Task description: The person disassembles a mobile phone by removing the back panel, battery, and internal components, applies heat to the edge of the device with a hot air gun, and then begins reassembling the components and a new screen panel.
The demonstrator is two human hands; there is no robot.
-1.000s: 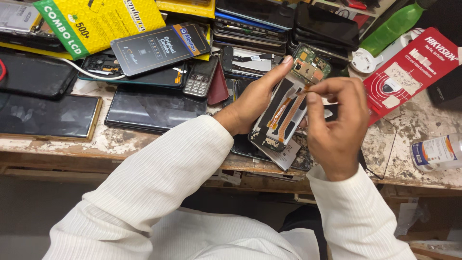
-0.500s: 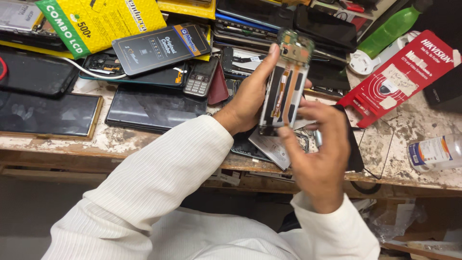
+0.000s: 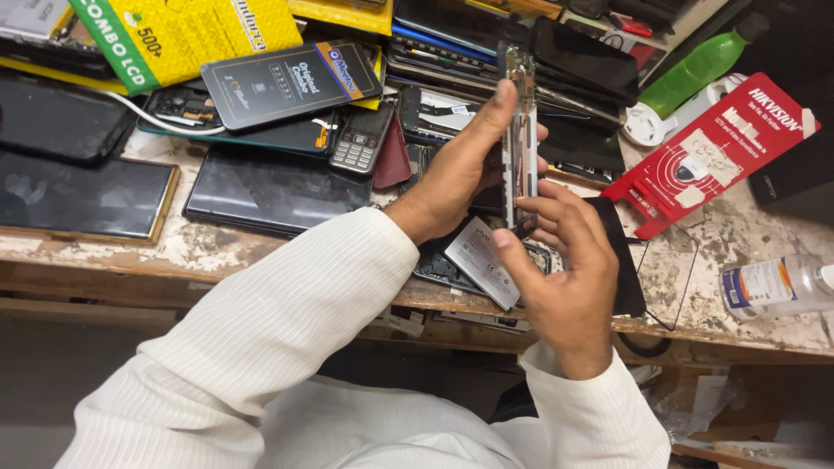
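My left hand (image 3: 456, 169) holds an opened phone frame (image 3: 519, 130) upright and edge-on to the camera, thumb along its top. My right hand (image 3: 565, 274) pinches the frame's lower end with its fingertips. Both sleeves are white and ribbed. Under the hands, on the worn workbench (image 3: 738, 260), lie a grey phone battery (image 3: 482, 260) and a black phone back (image 3: 621, 260).
Stacked dark screens and tablets (image 3: 269, 195) cover the bench's left. A keypad phone (image 3: 356, 143), yellow and green boxes (image 3: 174, 35), a red blister card (image 3: 708, 156), a green bottle (image 3: 699, 65) and a clear bottle (image 3: 777, 285) at the right edge surround the hands.
The phone frame has been turned from lying face-up to standing edge-on and lifted higher. My right hand has shifted from its side to its lower end.
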